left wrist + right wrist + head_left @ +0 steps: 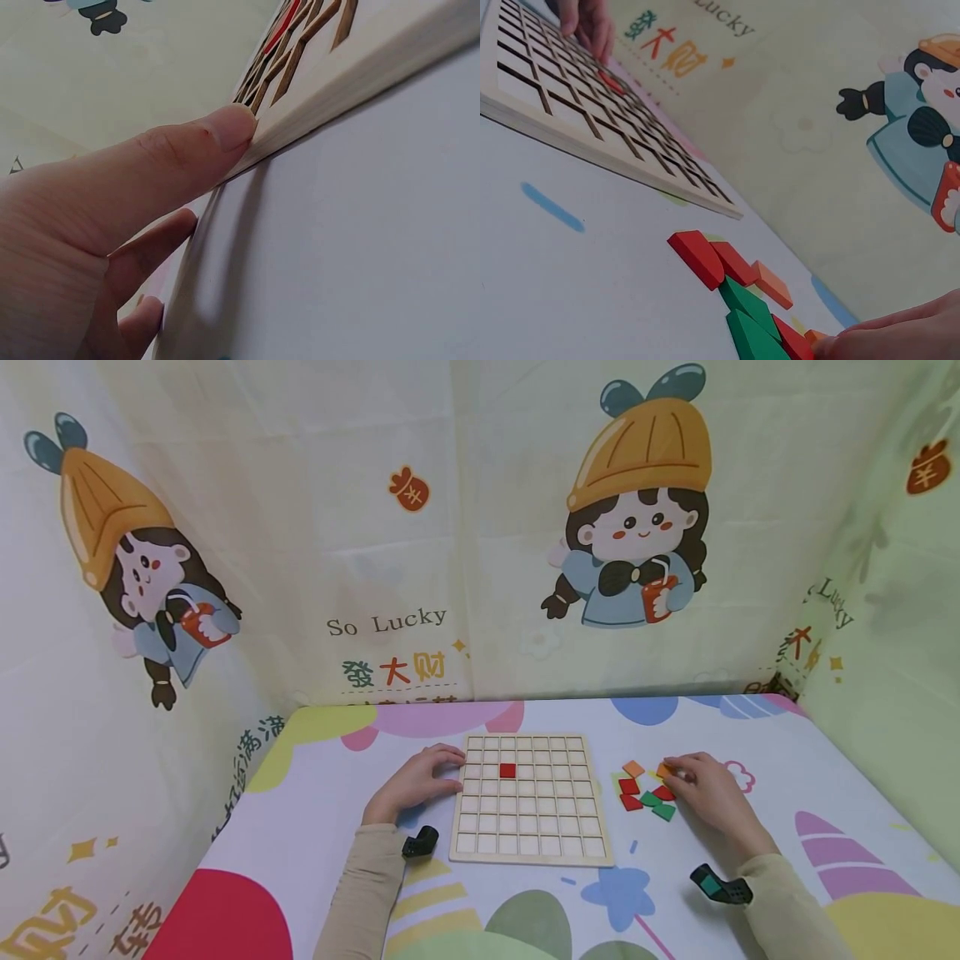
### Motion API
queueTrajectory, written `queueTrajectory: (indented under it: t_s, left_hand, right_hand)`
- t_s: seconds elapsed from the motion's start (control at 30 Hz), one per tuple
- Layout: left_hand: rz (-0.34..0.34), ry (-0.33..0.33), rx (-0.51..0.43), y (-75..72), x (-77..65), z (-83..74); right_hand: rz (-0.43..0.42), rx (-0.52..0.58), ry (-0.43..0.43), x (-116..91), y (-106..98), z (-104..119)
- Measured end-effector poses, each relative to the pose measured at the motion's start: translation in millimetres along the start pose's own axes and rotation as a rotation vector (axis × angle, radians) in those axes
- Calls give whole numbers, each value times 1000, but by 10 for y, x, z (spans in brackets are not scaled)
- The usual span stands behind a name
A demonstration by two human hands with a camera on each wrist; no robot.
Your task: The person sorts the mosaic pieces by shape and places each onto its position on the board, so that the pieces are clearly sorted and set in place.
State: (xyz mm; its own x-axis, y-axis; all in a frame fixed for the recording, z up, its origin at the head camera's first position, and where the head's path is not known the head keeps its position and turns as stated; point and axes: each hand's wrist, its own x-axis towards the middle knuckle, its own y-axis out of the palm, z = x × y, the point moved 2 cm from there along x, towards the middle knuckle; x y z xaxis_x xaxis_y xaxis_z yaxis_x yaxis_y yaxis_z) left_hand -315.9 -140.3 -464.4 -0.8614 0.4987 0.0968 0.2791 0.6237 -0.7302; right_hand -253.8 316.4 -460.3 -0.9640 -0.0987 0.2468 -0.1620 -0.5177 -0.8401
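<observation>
A pale wooden grid board (531, 862) lies flat on the table, with one red square tile (507, 770) in a cell of its upper left part. My left hand (420, 781) rests against the board's left edge, the thumb touching the rim in the left wrist view. To the right of the board, my right hand (708, 789) has its thumb and fingertips on an orange tile (815, 335), partly hidden by them. Next to it lie another orange tile (633, 768), a few red tiles (628, 787) and two green tiles (663, 812).
The table is covered by a patterned cloth (315, 827). Cartoon-printed curtains (495, 568) hang behind it and at both sides. A small black device (420, 842) sits at the left wrist, and a similar device (720, 885) at the right.
</observation>
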Motion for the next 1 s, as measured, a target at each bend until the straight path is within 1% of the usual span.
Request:
queueTrajectory:
  t_s: [0.17, 0.4, 0.5, 0.7, 0.83, 1.0]
  left_hand:
    - [2, -4, 14, 0, 4, 2]
    - [2, 11, 14, -13, 17, -1]
    - [4, 6, 15, -16, 20, 4]
    - [3, -4, 10, -13, 12, 5]
    - [3, 0, 7, -13, 6, -1]
    - [7, 5, 17, -9, 13, 15]
  right_hand:
    - [22, 5, 5, 9, -7, 20]
    - [-12, 56, 66, 23, -25, 80]
    - [-17, 79, 80, 41, -36, 133]
    - [1, 105, 51, 65, -27, 318]
    - [8, 116, 21, 88, -18, 437]
    - [25, 145, -33, 164, 9, 539]
